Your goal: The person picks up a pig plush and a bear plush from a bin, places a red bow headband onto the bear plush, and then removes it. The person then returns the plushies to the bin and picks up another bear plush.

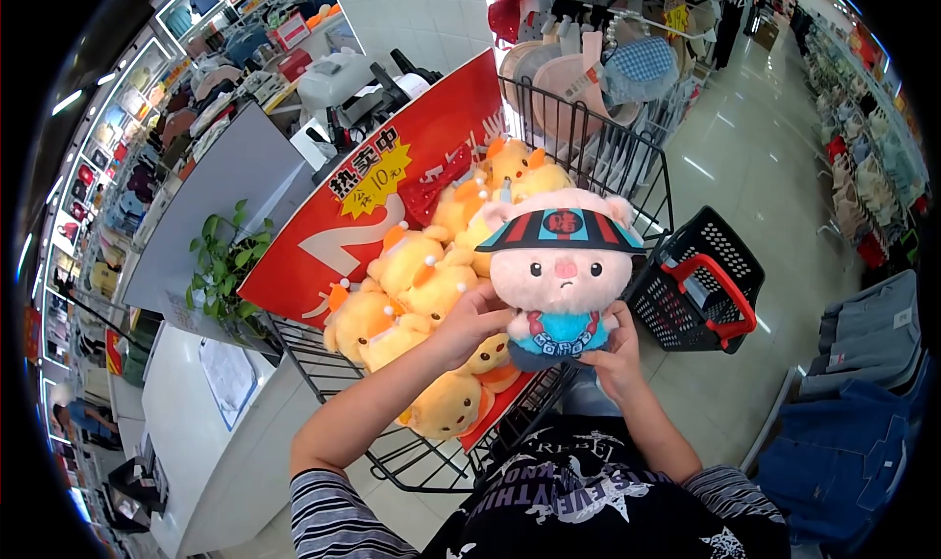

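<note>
A pink plush pig toy (pixel 561 277) with a dark visor and a turquoise outfit is held upright, its front towards me. My left hand (pixel 477 322) grips the toy's side at the left, with the far fingers partly hidden behind it. On the other side, my right hand (pixel 616 348) holds its lower body, thumb in front. Just beyond and left of the toy, several yellow plush toys (pixel 412 265) fill a black wire display basket (pixel 392 464). A red sign (pixel 323 242) with a yellow price label (pixel 376 183) stands along the basket's back.
A black shopping basket (pixel 691 309) with a red handle (pixel 730 299) sits on the floor to the right. At left is a white counter (pixel 186 441) with a green plant (pixel 230 260). Folded jeans (pixel 833 461) lie at lower right; a shop aisle (pixel 725 127) runs behind.
</note>
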Action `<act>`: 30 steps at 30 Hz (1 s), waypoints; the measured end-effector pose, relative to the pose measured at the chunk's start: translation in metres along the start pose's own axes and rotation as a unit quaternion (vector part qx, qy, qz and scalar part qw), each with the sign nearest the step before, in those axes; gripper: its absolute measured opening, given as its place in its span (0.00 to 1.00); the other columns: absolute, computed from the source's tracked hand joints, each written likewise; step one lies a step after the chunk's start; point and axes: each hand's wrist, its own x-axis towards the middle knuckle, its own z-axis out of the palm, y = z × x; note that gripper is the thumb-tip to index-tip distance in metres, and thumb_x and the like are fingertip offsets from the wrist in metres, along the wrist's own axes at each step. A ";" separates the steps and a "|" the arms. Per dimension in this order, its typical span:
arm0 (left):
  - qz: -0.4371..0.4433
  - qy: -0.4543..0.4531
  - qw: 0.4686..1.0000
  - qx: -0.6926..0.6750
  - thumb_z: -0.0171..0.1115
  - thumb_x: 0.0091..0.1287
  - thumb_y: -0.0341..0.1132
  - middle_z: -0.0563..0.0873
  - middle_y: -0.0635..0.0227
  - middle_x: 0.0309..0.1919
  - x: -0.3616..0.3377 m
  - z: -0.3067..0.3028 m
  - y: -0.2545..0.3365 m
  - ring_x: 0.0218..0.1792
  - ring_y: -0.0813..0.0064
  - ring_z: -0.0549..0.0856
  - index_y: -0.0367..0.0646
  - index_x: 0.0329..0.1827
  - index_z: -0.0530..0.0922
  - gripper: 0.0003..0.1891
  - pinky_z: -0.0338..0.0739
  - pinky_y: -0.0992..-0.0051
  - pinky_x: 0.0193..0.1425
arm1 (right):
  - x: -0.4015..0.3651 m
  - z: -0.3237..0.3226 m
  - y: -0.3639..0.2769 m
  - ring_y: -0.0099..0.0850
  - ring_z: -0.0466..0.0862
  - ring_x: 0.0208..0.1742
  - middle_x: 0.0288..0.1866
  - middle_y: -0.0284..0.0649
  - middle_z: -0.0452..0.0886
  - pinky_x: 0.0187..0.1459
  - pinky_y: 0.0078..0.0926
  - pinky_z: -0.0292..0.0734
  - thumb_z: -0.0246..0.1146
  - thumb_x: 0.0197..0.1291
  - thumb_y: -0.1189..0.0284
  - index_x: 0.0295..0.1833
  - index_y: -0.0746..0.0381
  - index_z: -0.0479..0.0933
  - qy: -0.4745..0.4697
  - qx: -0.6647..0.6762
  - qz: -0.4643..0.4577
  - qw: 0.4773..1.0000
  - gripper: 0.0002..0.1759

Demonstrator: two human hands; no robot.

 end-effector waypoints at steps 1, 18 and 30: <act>0.002 0.001 1.000 -0.002 0.59 0.56 0.31 0.76 0.65 0.48 0.000 -0.001 0.000 0.49 0.75 0.76 0.40 0.53 0.68 0.21 0.70 0.72 0.54 | 0.000 0.002 -0.002 0.25 0.69 0.50 0.45 0.31 0.66 0.52 0.23 0.65 0.66 0.27 0.87 0.43 0.56 0.62 -0.003 0.006 0.006 1.000 0.33; 0.018 -0.065 0.997 0.028 0.68 0.48 0.31 0.71 0.64 0.55 0.000 -0.002 -0.002 0.58 0.71 0.68 0.40 0.59 0.61 0.34 0.61 0.69 0.62 | -0.010 -0.002 -0.004 0.29 0.68 0.55 0.51 0.35 0.66 0.55 0.26 0.64 0.66 0.28 0.87 0.55 0.58 0.59 0.000 -0.018 0.010 1.000 0.42; 0.011 -0.067 0.997 0.038 0.71 0.45 0.32 0.70 0.65 0.56 0.000 -0.002 -0.006 0.58 0.70 0.68 0.41 0.62 0.58 0.41 0.61 0.69 0.62 | -0.015 -0.011 0.000 0.28 0.71 0.50 0.46 0.34 0.70 0.52 0.25 0.68 0.66 0.30 0.86 0.48 0.59 0.64 0.001 -0.006 -0.001 1.000 0.34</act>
